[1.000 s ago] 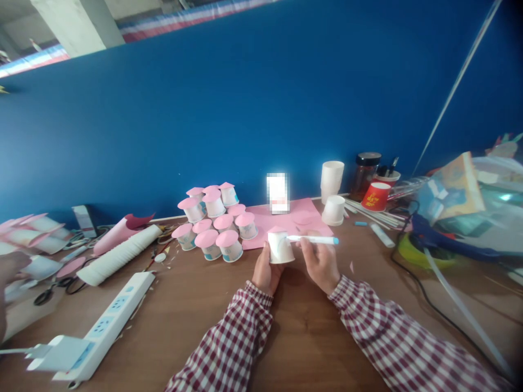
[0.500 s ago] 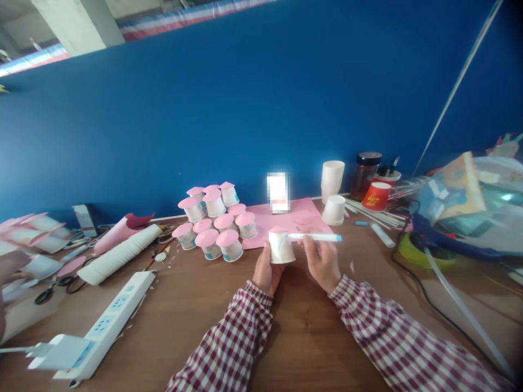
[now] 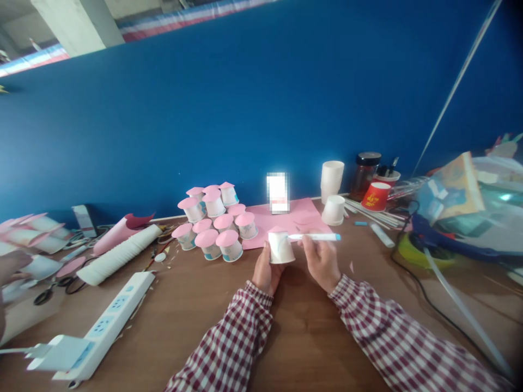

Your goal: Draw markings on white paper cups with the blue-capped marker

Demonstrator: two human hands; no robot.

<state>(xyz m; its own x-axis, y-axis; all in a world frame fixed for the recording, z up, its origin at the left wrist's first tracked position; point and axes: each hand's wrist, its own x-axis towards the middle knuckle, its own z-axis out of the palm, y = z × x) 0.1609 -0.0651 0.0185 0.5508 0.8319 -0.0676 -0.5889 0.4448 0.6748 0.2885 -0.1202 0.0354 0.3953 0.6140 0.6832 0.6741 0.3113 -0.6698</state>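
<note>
A brown wooden table [image 3: 204, 305] stands against a deep blue wall [image 3: 245, 109]. Over its middle, the left hand [image 3: 267, 272] grips a small upturned paper cup [image 3: 280, 247], fingers wrapped round its side. The right hand [image 3: 322, 261] pinches a white marker [image 3: 314, 237], its tip touching the cup. Just behind lies a pink sheet [image 3: 294, 218], with a cluster of pink-capped cups [image 3: 214, 220] to the left. A white power strip [image 3: 106, 321] sits well apart at the near left.

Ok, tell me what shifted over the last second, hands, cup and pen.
The right hand lifted the pen slightly and levelled it; its blue end now sits a little higher and further right. The tip stays at the side of the upturned paper cup. The left hand holds the cup as before. The pink-topped cups have not moved.
</note>
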